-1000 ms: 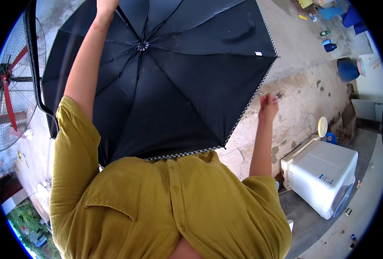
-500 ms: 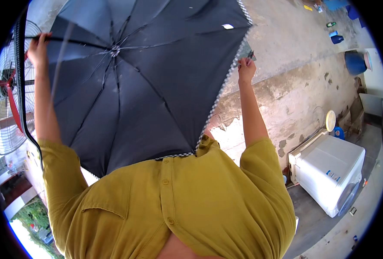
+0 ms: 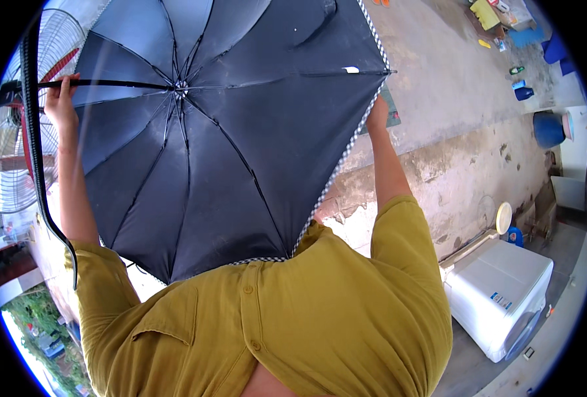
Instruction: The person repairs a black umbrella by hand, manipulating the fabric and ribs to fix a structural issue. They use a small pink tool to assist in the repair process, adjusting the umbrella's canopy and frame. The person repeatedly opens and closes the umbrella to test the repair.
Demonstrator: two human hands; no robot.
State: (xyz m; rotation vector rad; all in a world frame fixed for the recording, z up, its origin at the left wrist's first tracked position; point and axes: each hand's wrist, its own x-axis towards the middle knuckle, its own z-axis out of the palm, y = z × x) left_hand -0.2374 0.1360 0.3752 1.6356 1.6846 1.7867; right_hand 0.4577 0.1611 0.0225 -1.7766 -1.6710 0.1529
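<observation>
A black umbrella (image 3: 240,152) is spread open in front of me, its ribbed underside toward me and a checkered trim along its edge. My left hand (image 3: 61,109) is closed around the umbrella's dark shaft (image 3: 124,83), which runs sideways from the hub. A small white tag sits along one rib near the right edge. Over at that edge, my right hand (image 3: 377,118) reaches up close to a rib tip. The canopy's edge covers its fingers, so I cannot tell whether they grip anything.
A large standing fan (image 3: 8,178) with red blades is close by my left arm, behind a hanging black strap (image 3: 32,139). To the right stand a white washing machine (image 3: 498,284) and a blue bucket (image 3: 548,129). A greenish mat (image 3: 392,109) lies on the floor.
The right hand's fingers, visible pinched near the canopy edge before, have slipped behind it. The canopy has turned slightly, and the view has shifted so the floor objects appear lower.
</observation>
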